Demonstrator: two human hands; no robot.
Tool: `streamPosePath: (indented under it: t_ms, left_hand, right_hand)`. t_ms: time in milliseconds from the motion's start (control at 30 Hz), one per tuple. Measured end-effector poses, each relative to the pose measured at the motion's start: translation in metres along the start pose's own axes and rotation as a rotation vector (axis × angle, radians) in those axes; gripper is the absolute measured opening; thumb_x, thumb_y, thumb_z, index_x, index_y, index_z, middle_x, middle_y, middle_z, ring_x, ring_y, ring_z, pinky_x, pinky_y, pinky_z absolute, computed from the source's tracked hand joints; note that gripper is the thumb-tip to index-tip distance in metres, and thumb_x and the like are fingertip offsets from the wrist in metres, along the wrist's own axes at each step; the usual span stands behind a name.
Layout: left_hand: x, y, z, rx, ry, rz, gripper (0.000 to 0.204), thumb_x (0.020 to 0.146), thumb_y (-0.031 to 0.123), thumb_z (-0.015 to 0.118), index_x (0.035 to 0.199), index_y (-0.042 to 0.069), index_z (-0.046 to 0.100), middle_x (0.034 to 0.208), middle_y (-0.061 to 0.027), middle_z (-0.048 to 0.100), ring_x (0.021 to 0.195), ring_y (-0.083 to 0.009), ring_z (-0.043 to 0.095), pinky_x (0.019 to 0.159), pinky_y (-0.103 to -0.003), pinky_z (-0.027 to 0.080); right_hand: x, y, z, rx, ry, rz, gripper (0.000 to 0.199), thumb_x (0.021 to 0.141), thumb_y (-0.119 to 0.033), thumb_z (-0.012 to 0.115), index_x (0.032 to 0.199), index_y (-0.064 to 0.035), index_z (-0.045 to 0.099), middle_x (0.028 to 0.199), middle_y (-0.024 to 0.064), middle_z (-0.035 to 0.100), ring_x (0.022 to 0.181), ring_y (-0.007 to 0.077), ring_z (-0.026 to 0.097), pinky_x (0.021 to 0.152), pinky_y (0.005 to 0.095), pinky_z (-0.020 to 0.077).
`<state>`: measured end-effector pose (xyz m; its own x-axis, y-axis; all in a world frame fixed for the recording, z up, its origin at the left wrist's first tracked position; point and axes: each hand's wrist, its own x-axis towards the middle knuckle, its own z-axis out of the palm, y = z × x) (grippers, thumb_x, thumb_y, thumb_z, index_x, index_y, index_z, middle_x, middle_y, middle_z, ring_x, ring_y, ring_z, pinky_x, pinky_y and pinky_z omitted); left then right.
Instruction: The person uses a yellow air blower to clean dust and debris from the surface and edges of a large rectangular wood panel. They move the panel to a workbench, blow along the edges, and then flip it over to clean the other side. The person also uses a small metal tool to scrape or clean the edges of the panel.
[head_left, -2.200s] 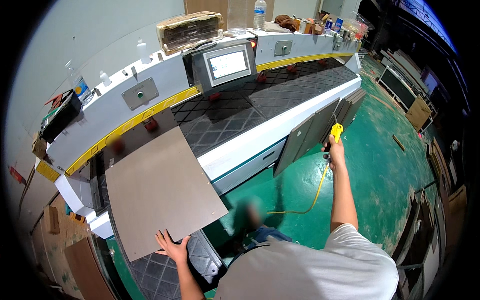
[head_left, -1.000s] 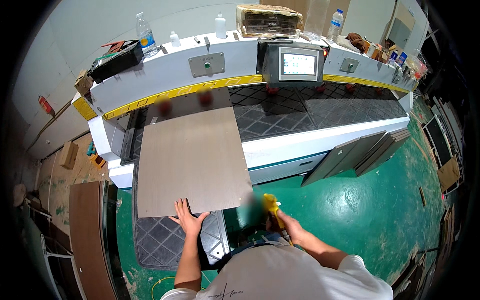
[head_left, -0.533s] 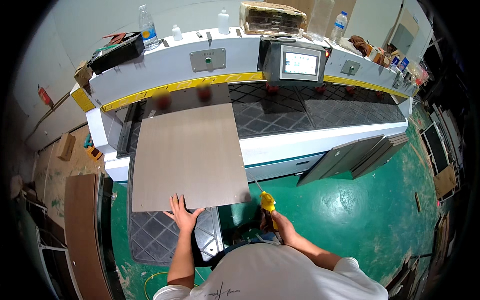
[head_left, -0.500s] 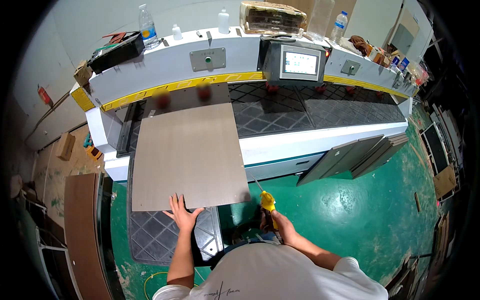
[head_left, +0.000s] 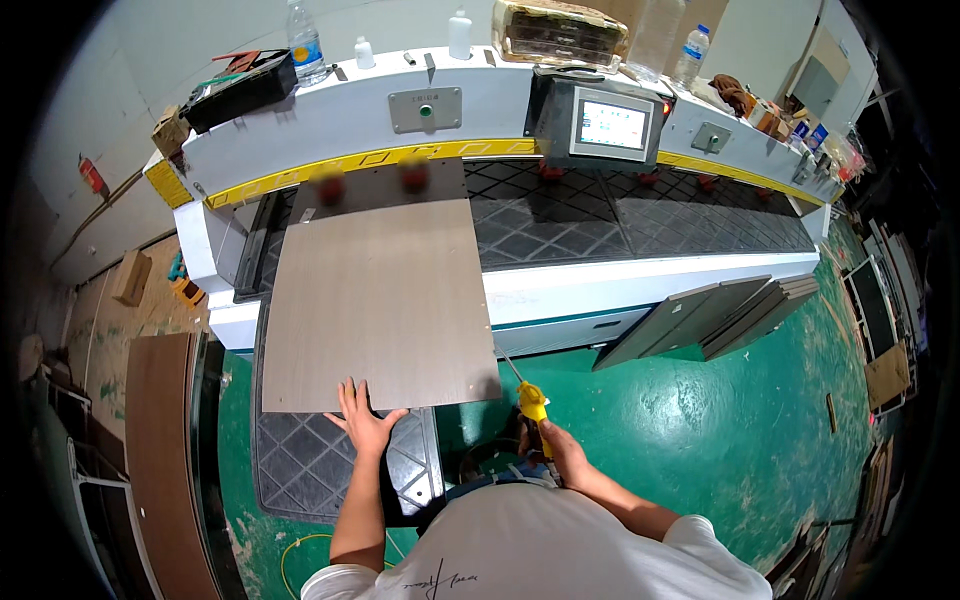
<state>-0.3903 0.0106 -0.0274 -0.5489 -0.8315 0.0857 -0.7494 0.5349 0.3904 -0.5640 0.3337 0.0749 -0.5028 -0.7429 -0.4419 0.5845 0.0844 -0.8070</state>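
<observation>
A large flat wood-grain panel (head_left: 380, 310) lies on the machine's black ribbed bed and its near extension. My left hand (head_left: 362, 420) is spread, its fingertips resting on the panel's near edge and its palm over the black extension. In my right hand (head_left: 565, 455) is a yellow air blow gun (head_left: 532, 402) with a thin metal nozzle. The nozzle points up and left, its tip close to the panel's right edge, near the front corner. Small holes dot that edge. Under the yellow beam, two blurred red round parts sit above a darker strip at the panel's far end.
A screen (head_left: 610, 125) hangs from the white machine beam (head_left: 360, 112). Grey boards (head_left: 690, 318) lean against the machine front at right. Brown panels (head_left: 162, 450) stand at left. Bottles, a black tray (head_left: 240, 92) and a drawer box (head_left: 560, 35) rest on the beam.
The view has shifted slightly. My left hand stays at the panel's near edge, and the blow gun stays beside its right edge. No clear movement of the panel shows.
</observation>
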Motion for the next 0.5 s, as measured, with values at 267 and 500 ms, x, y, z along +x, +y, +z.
streamPosePath:
  t_ms: [267,500]
  left_hand:
    - [0.0016,-0.0053,0.0059,-0.005,-0.002,0.0,0.114,0.059,0.069,0.084,0.148,0.007,0.049,0.164,-0.0157,0.032,0.156,-0.0343,0.019,0.115,-0.077,0.001]
    - [0.0022,-0.0079,0.0077,0.025,0.0,-0.007,0.115,0.058,0.072,0.082,0.148,0.009,0.049,0.164,-0.0152,0.032,0.156,-0.0337,0.019,0.115,-0.077,0.001]
  right_hand:
    - [-0.0014,-0.0039,0.0035,-0.031,-0.017,0.004,0.058,0.107,-0.052,0.041,0.139,-0.0047,0.049,0.097,0.003,0.063,0.089,0.0146,0.06,0.07,0.0283,0.0473]
    - [-0.0014,-0.0038,0.0057,-0.052,-0.017,-0.008,0.056,0.107,-0.051,0.039,0.139,-0.0054,0.049,0.096,0.0029,0.063,0.088,0.014,0.06,0.069,0.0266,0.046]
